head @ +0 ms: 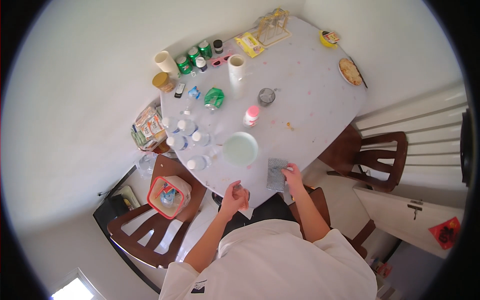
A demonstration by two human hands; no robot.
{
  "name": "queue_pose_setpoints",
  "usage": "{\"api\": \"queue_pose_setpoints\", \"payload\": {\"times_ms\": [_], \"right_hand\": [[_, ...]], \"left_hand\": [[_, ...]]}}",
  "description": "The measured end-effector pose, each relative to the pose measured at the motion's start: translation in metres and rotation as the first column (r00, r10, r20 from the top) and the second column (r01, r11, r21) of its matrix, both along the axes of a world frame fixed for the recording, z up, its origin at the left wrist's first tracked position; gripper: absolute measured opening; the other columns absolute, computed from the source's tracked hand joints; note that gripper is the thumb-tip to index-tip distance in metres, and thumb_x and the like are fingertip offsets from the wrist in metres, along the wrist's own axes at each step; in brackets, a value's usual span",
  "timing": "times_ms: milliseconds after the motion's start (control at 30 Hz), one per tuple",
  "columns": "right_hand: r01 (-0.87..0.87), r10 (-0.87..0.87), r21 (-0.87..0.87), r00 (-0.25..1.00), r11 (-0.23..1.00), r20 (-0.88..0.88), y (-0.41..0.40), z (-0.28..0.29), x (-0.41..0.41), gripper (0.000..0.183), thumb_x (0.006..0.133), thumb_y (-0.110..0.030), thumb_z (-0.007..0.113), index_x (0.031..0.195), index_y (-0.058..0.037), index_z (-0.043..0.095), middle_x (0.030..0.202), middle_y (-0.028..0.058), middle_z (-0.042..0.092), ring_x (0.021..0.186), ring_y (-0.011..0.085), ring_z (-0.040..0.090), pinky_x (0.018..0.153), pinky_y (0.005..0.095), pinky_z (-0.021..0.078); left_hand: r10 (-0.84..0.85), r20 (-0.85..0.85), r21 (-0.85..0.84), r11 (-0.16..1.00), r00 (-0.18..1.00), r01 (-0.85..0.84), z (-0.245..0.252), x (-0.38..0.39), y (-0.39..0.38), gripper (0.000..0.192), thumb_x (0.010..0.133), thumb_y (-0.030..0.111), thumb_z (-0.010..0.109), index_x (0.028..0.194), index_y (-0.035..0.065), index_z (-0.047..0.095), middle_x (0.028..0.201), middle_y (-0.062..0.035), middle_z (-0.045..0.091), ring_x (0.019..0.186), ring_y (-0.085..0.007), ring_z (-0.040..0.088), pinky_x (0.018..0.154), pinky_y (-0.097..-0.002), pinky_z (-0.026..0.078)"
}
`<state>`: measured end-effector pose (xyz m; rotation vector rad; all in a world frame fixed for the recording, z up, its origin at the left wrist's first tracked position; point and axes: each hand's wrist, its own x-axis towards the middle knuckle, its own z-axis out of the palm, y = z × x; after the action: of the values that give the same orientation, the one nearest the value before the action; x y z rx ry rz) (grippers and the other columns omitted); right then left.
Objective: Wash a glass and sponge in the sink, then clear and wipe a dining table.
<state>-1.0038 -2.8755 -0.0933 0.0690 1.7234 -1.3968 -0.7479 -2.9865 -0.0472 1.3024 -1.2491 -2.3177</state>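
My left hand (pixel 232 198) is closed around a small clear container with reddish contents (pixel 243 197), just off the table's near edge. At the near edge of the table, my right hand (pixel 293 176) grips the right side of a grey patterned cloth (pixel 276 174), which lies flat. Beyond the two hands stands a pale green bowl (pixel 240 149). Behind it are a white bottle with a pink cap (pixel 251 115) and a grey glass mug (pixel 266 97). A crumpled green can (pixel 214 99) lies farther left.
Several water bottles (pixel 187 127) crowd the table's left edge. Green cans (pixel 183 64), a paper roll (pixel 236 69) and yellow wipes (pixel 249 44) stand farther back. A red-rimmed bin (pixel 166 197) rests on the left chair (pixel 142 232); another chair (pixel 380 160) stands right. A plate of food (pixel 350 71) is far right.
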Motion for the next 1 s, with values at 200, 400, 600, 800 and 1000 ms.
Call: {"api": "queue_pose_setpoints", "payload": {"times_ms": [200, 400, 600, 800, 1000], "right_hand": [[-0.277, 0.283, 0.061, 0.950, 0.959, -0.131, -0.021, -0.052, -0.055, 0.034, 0.084, -0.009, 0.066, 0.114, -0.0036, 0.050, 0.093, 0.0129, 0.064, 0.086, 0.0193, 0.061, 0.074, 0.0339, 0.0484], [-0.488, 0.529, 0.216, 0.714, 0.846, -0.460, -0.031, -0.037, -0.074, 0.029, 0.083, -0.012, 0.069, 0.105, -0.0028, 0.053, 0.086, 0.0127, 0.064, 0.075, 0.0233, 0.062, 0.069, 0.0358, 0.0487], [-0.500, 0.589, 0.366, 0.419, 0.785, -0.691, -0.033, -0.022, -0.092, 0.031, 0.080, -0.019, 0.071, 0.103, -0.0039, 0.059, 0.091, 0.0122, 0.059, 0.074, 0.0293, 0.061, 0.070, 0.0388, 0.0494], [-0.505, 0.611, 0.372, 0.480, 0.779, -0.629, -0.035, -0.004, -0.119, 0.025, 0.080, -0.026, 0.071, 0.097, -0.0076, 0.066, 0.092, 0.0127, 0.062, 0.087, 0.0313, 0.061, 0.076, 0.0413, 0.0494], [-0.497, 0.569, 0.334, 0.457, 0.801, -0.683, -0.053, 0.016, -0.161, 0.020, 0.080, -0.018, 0.073, 0.092, -0.0036, 0.065, 0.091, 0.0106, 0.061, 0.072, 0.0232, 0.061, 0.066, 0.0347, 0.0497]], "left_hand": [[0.001, 0.416, -0.693, 0.648, 0.910, 0.316, -0.020, -0.107, 0.018, 0.042, 0.081, 0.008, 0.061, 0.122, 0.0137, 0.058, 0.123, -0.0195, 0.054, 0.102, -0.0380, 0.061, 0.086, -0.0435, 0.052], [0.134, 0.499, -0.751, 0.559, 0.856, 0.350, -0.029, -0.143, 0.016, 0.034, 0.085, 0.012, 0.060, 0.119, 0.0183, 0.060, 0.125, -0.0180, 0.054, 0.104, -0.0400, 0.061, 0.085, -0.0480, 0.053], [0.208, 0.507, -0.796, 0.487, 0.837, 0.361, -0.021, -0.149, 0.023, 0.040, 0.082, 0.009, 0.062, 0.121, 0.0164, 0.060, 0.127, -0.0179, 0.053, 0.107, -0.0404, 0.059, 0.088, -0.0487, 0.051], [0.211, 0.453, -0.810, 0.504, 0.866, 0.301, 0.010, -0.148, 0.027, 0.047, 0.074, 0.005, 0.065, 0.120, 0.0121, 0.060, 0.124, -0.0181, 0.056, 0.115, -0.0385, 0.055, 0.095, -0.0471, 0.047], [0.217, 0.293, -0.860, 0.486, 0.931, 0.157, 0.058, -0.162, -0.004, 0.054, 0.075, 0.009, 0.066, 0.128, 0.0122, 0.055, 0.126, -0.0155, 0.055, 0.113, -0.0398, 0.052, 0.095, -0.0467, 0.046]]}}
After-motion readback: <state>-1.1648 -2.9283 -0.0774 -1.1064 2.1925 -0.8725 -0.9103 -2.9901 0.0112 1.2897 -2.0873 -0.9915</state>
